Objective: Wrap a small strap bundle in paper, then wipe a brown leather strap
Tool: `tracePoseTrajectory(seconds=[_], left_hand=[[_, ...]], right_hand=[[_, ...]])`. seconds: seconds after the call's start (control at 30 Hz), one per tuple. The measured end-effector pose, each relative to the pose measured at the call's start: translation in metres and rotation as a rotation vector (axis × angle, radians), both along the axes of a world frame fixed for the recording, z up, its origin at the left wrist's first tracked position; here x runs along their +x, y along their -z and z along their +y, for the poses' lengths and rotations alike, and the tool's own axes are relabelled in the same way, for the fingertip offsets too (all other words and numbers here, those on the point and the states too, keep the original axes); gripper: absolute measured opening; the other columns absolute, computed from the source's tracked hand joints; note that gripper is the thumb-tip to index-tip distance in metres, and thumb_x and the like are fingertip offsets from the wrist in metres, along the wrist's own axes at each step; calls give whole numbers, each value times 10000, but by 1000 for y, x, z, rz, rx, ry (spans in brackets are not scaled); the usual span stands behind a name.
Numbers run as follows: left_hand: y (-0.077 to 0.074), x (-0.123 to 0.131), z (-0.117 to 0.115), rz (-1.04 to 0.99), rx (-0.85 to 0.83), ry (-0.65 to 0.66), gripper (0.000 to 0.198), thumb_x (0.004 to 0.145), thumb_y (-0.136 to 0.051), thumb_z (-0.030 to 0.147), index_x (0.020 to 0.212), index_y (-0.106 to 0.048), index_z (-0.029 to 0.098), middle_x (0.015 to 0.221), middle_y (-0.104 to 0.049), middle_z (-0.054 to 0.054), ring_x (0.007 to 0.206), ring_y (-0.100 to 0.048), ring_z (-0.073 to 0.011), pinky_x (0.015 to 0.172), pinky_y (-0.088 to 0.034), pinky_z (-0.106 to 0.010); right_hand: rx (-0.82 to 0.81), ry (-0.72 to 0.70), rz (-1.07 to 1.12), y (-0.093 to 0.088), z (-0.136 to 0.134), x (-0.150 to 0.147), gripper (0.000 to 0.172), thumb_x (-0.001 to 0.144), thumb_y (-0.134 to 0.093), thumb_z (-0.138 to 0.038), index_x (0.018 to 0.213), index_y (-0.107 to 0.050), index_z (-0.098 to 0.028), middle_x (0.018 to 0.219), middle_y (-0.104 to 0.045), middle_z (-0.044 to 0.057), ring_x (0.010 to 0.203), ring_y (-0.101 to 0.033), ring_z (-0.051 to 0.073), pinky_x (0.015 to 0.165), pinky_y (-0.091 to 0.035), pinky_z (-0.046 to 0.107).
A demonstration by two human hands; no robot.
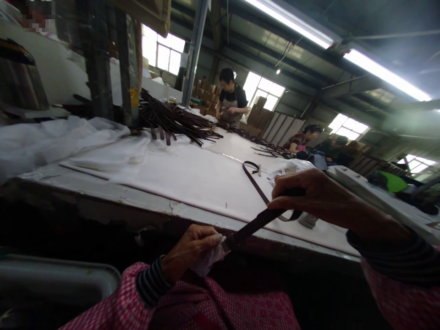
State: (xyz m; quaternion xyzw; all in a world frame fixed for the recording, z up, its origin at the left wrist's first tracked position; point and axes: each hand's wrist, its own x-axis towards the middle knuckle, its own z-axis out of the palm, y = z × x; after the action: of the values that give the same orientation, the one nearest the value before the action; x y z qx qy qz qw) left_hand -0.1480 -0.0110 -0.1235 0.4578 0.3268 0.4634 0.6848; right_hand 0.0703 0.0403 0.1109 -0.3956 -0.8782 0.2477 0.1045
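Note:
Stretched between my two hands is a dark brown leather strap [254, 225], slanting up to the right over the table's front edge. My right hand [299, 195] is closed around its upper part. A thinner length of the strap loops away onto the white tabletop, with a curled end near a small pale tag. Down by my lap, my left hand [197, 243] pinches a crumpled white cloth or thin wrap [210, 259] at the strap's lower end. What sits inside that wrap is hidden.
A pile of dark straps [175, 120] lies at the back of the white table [178, 176]. Clear plastic sheets [106, 151] cover its left side. Other people [232, 98] work beyond it. A grey bin [58, 279] stands low at the left; a post [98, 64] rises nearby.

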Motion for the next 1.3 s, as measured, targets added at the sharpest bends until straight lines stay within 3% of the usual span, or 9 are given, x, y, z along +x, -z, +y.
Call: tracePoseTrajectory(seconds=[0.17, 0.3, 0.43, 0.6, 0.7, 0.8, 1.0, 1.2, 1.3], left_hand=[[5, 7, 1, -82, -108, 133, 411, 809, -732, 511, 775, -685, 104, 617, -685, -75, 414, -539, -101, 384, -360, -173], [7, 14, 0, -112, -146, 233, 435, 804, -717, 529, 755, -671, 99, 602, -683, -91, 400, -551, -117, 380, -386, -190], [-1, 11, -7, -96, -69, 190, 458, 886, -621, 577, 886, -647, 120, 699, -698, -80, 496, -556, -106, 456, -380, -186], [-16, 7, -14, 83, 93, 95, 405, 623, -878, 229, 955, -656, 162, 724, -562, 54, 633, -447, -87, 568, -338, -197], [-22, 12, -12, 200, 198, -16, 296, 710, -793, 205, 982, -676, 186, 747, -527, 56, 691, -441, -112, 624, -346, -227], [-27, 18, -5, 292, 261, -39, 215, 797, -718, 223, 1008, -675, 217, 741, -537, 55, 703, -467, -129, 666, -363, -249], [-35, 29, 5, 527, 373, -251, 420, 842, -715, 336, 1255, -639, 313, 1041, -641, -13, 1002, -530, -243, 890, -386, -313], [-41, 35, 12, 367, 379, -207, 627, 774, -805, 368, 1355, -575, 310, 1173, -608, -43, 1068, -499, -264, 934, -389, -325], [-56, 37, 15, 215, 317, -39, 516, 742, -819, 307, 1220, -632, 249, 965, -605, -12, 879, -514, -200, 772, -415, -280]], right_hand=[[-38, -131, -33, 9, 1, -3, 400, 853, -726, -546, 740, -729, -162, 609, -557, -16, 579, -454, 116, 509, -331, 250], [27, -206, -58, 22, 0, -6, 353, 882, -721, -495, 743, -727, -171, 656, -579, -25, 633, -498, 109, 581, -366, 244], [98, -49, -27, 33, -1, -2, 337, 879, -729, -469, 721, -706, -171, 632, -548, -38, 587, -469, 93, 539, -336, 234], [48, 98, 54, 41, -2, 1, 309, 874, -731, -438, 730, -705, -166, 605, -514, -48, 525, -408, 76, 475, -291, 221], [-18, 90, 84, 38, -5, -3, 289, 859, -750, -416, 726, -708, -164, 610, -524, -46, 537, -415, 75, 471, -298, 208], [-42, 84, 92, 32, -7, -6, 287, 859, -749, -417, 731, -712, -164, 592, -512, -48, 533, -416, 74, 461, -292, 201], [-8, 107, 84, 23, -4, -2, 344, 876, -719, -468, 732, -698, -156, 571, -468, -49, 499, -414, 75, 445, -270, 211], [66, 76, 43, 24, -5, 3, 389, 874, -708, -514, 746, -721, -147, 560, -496, -39, 508, -425, 84, 469, -279, 220], [136, 45, 3, 27, -7, 3, 374, 882, -704, -510, 756, -731, -158, 598, -566, -24, 566, -491, 101, 525, -322, 226]])
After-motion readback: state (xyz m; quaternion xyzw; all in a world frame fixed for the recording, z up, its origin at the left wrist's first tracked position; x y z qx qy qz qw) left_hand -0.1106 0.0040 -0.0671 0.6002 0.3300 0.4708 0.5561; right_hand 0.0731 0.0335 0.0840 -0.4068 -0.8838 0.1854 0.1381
